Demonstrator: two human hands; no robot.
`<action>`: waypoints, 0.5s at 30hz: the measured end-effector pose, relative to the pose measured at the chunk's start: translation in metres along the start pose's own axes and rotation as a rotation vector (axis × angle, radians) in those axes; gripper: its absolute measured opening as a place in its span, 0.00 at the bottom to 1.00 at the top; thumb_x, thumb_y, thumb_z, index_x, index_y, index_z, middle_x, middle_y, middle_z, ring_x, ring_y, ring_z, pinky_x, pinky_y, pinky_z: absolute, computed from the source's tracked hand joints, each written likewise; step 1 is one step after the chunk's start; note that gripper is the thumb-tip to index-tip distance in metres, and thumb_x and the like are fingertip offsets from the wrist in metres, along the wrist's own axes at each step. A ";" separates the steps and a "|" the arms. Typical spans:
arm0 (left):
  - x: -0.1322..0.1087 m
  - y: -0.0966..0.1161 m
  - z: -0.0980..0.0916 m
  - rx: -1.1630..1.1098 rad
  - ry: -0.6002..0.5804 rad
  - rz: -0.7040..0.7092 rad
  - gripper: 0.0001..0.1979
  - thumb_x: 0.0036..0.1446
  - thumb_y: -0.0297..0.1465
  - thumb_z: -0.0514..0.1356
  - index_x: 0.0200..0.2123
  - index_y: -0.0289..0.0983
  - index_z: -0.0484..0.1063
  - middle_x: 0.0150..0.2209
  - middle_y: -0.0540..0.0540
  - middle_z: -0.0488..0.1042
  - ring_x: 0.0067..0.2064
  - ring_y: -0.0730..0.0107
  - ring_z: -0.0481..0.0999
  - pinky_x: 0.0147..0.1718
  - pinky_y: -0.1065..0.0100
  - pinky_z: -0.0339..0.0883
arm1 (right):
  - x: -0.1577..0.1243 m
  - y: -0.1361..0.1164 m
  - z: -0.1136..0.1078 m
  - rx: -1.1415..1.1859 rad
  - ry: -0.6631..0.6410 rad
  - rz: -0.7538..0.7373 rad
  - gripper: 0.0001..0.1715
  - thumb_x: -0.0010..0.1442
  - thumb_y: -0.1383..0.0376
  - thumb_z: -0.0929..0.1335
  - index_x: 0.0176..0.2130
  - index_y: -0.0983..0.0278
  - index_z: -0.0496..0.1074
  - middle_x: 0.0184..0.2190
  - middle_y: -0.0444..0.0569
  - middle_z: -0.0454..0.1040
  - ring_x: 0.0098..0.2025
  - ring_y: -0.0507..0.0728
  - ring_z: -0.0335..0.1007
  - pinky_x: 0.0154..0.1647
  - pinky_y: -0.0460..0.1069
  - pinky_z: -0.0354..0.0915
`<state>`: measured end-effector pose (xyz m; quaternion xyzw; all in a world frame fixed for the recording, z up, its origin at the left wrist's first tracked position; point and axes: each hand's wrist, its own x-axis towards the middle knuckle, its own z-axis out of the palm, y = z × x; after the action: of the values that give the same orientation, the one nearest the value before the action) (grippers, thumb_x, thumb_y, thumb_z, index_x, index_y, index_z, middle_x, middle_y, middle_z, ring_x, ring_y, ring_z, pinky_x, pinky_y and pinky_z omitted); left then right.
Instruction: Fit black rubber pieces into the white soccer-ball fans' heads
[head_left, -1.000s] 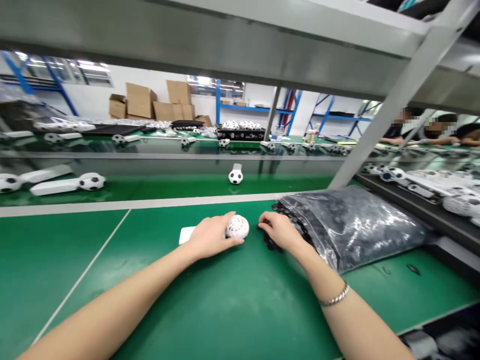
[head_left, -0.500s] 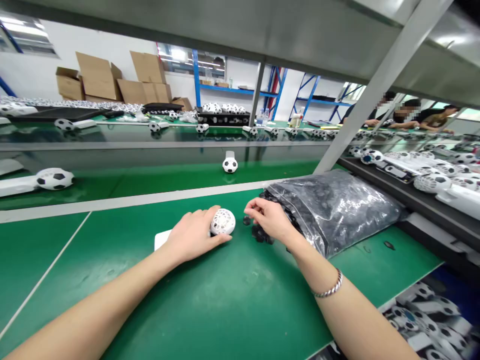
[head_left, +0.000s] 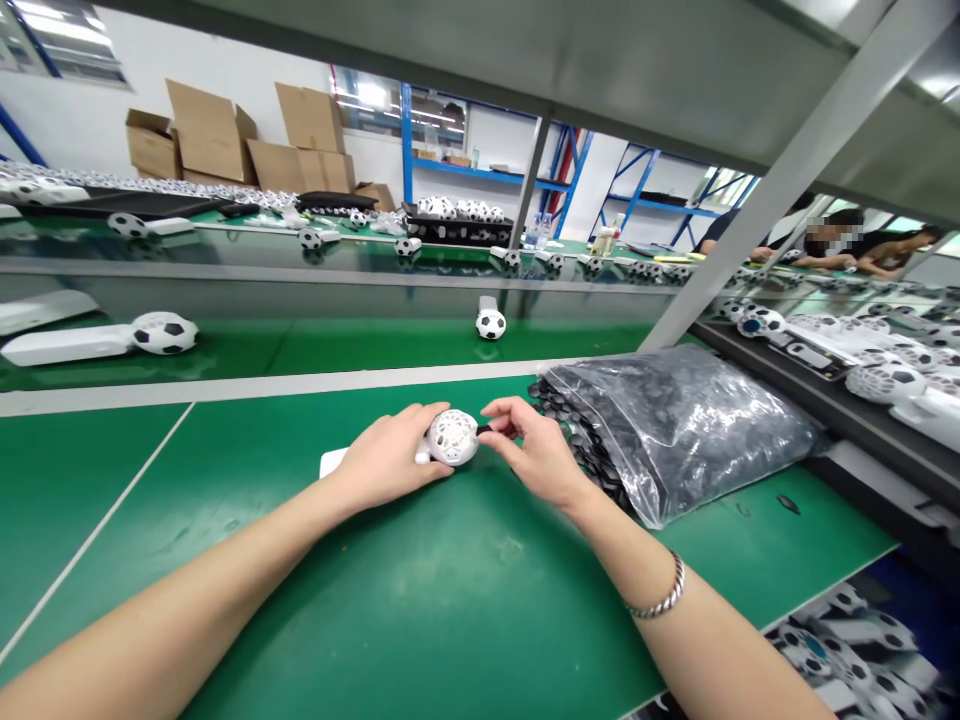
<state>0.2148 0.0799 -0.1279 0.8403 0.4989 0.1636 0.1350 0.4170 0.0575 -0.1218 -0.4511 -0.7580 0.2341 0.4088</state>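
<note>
My left hand (head_left: 394,448) is closed around a white handheld fan (head_left: 454,438) with a round, football-patterned head full of openings. Its white handle sticks out behind my palm, over the green work surface. Between the thumb and forefinger of my right hand (head_left: 534,447) is a small black plastic piece (head_left: 484,429), right at the edge of the fan's head; whether it touches cannot be made out. Just beyond that hand lies a clear plastic bag (head_left: 682,430) of black pieces, its mouth facing left with several pieces spilling out (head_left: 592,450).
Behind a pale strip, a green conveyor (head_left: 360,345) carries finished-looking football fans (head_left: 491,324). A black tray of fans (head_left: 885,375) stands at right beside a slanted metal post (head_left: 772,180). More fans (head_left: 855,645) lie in a container at lower right. Several people sit at the far right.
My right hand has moved left from the loose black pieces to the fan's head, carrying one piece. The fan's head has turned slightly in my left hand. Fans on the conveyor have shifted right.
</note>
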 end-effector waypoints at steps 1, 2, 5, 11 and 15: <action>0.000 0.000 0.000 -0.001 0.006 -0.003 0.37 0.41 0.43 0.62 0.56 0.44 0.56 0.53 0.45 0.65 0.49 0.53 0.68 0.45 0.59 0.61 | 0.000 -0.001 0.000 0.004 0.005 -0.009 0.08 0.55 0.65 0.66 0.38 0.64 0.68 0.29 0.43 0.71 0.31 0.50 0.67 0.34 0.45 0.65; 0.000 0.000 0.001 -0.003 0.012 -0.008 0.38 0.41 0.43 0.62 0.57 0.44 0.55 0.53 0.45 0.65 0.49 0.52 0.68 0.45 0.59 0.61 | -0.001 -0.002 0.001 -0.003 0.001 -0.027 0.06 0.55 0.66 0.66 0.36 0.64 0.68 0.30 0.44 0.71 0.31 0.50 0.67 0.35 0.45 0.65; -0.001 -0.001 0.001 -0.012 0.021 -0.015 0.40 0.41 0.44 0.62 0.58 0.42 0.53 0.54 0.44 0.64 0.50 0.53 0.68 0.45 0.59 0.62 | -0.003 -0.007 0.001 -0.058 -0.045 -0.119 0.06 0.57 0.67 0.64 0.36 0.62 0.71 0.32 0.45 0.72 0.35 0.50 0.67 0.39 0.46 0.64; -0.001 0.001 -0.001 -0.032 0.013 0.001 0.43 0.39 0.50 0.61 0.57 0.43 0.53 0.55 0.45 0.63 0.52 0.52 0.66 0.46 0.61 0.61 | -0.009 -0.013 0.009 -0.168 -0.121 -0.303 0.13 0.60 0.69 0.60 0.41 0.60 0.71 0.35 0.47 0.70 0.40 0.51 0.65 0.42 0.47 0.63; -0.002 0.008 -0.007 -0.028 -0.011 0.009 0.38 0.43 0.53 0.56 0.55 0.44 0.57 0.52 0.47 0.67 0.49 0.54 0.69 0.42 0.62 0.62 | -0.006 -0.012 0.018 -0.252 -0.126 -0.365 0.10 0.59 0.69 0.61 0.39 0.62 0.70 0.35 0.47 0.72 0.38 0.53 0.64 0.40 0.49 0.62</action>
<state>0.2173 0.0747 -0.1192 0.8414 0.4920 0.1665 0.1488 0.3981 0.0462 -0.1255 -0.3388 -0.8742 0.0873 0.3366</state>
